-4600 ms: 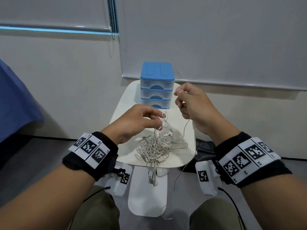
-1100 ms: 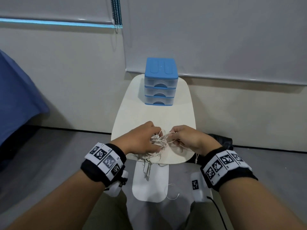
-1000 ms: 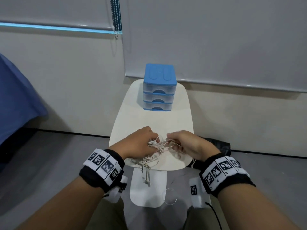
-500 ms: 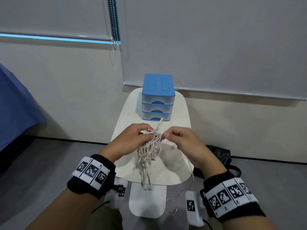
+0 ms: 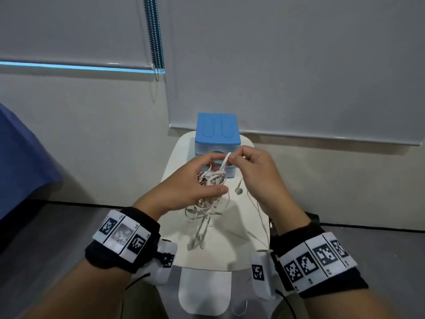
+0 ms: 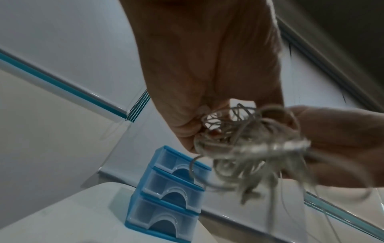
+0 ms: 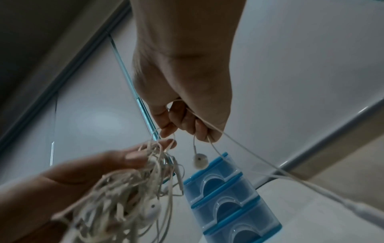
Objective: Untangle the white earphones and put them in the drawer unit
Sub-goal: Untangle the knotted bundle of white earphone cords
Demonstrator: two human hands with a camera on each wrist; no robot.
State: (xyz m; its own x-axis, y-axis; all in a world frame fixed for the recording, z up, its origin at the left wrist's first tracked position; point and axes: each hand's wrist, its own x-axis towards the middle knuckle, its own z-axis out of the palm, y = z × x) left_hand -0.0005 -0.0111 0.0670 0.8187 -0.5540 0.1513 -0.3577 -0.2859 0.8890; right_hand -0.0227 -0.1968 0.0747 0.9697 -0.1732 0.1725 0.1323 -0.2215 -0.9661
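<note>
A tangled bundle of white earphones [image 5: 211, 180] hangs in the air above the small white table [image 5: 239, 252]. My left hand [image 5: 195, 183] grips the bundle [image 6: 245, 148], with loose loops and cable ends dangling below it. My right hand [image 5: 250, 171] pinches a cable that rises out of the tangle [image 7: 116, 194]; one earbud [image 7: 199, 160] and a long cable hang from its curled fingers. The blue drawer unit [image 5: 217, 134] stands at the table's far end behind both hands, its three clear drawers [image 7: 226, 195] closed.
The table stands against a pale wall under a grey roller blind [image 5: 299, 65] with a bead chain [image 5: 156, 38]. A blue cloth [image 5: 20, 162] is at the left. A dark bag [image 5: 312, 221] lies on the grey floor to the right of the table.
Both hands have risen from the near table edge, lifting the tangle off the tabletop and up in front of the drawer unit. The right hand now pulls a strand upward.
</note>
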